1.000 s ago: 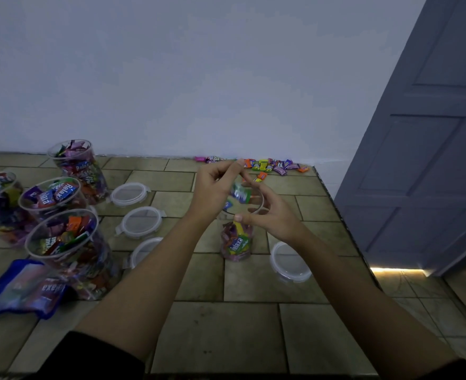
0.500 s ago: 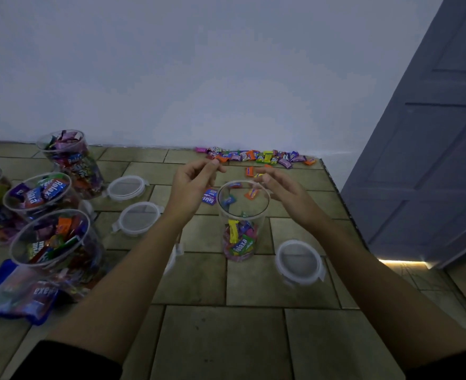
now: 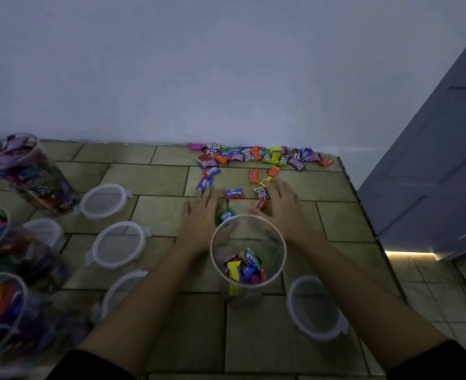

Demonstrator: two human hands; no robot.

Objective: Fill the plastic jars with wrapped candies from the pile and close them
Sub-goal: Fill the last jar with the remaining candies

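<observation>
Both hands have left the jar (image 3: 248,253), now flat and empty: left (image 3: 203,215), right (image 3: 282,209); jar partly filled, lidless.

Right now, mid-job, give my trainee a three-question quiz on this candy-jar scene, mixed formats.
1. True or false: the open jar between the forearms is already full to the rim.
2. Multiple choice: where does the lid nearest the right hand lie? A) on the jar B) on the tiled surface, right of the jar C) against the wall
3. Fill in: the main candy pile lies along the ____.

Key:
1. False; candies cover only its bottom.
2. B
3. wall; a few loose candies lie nearer the left hand and the right hand.
</observation>
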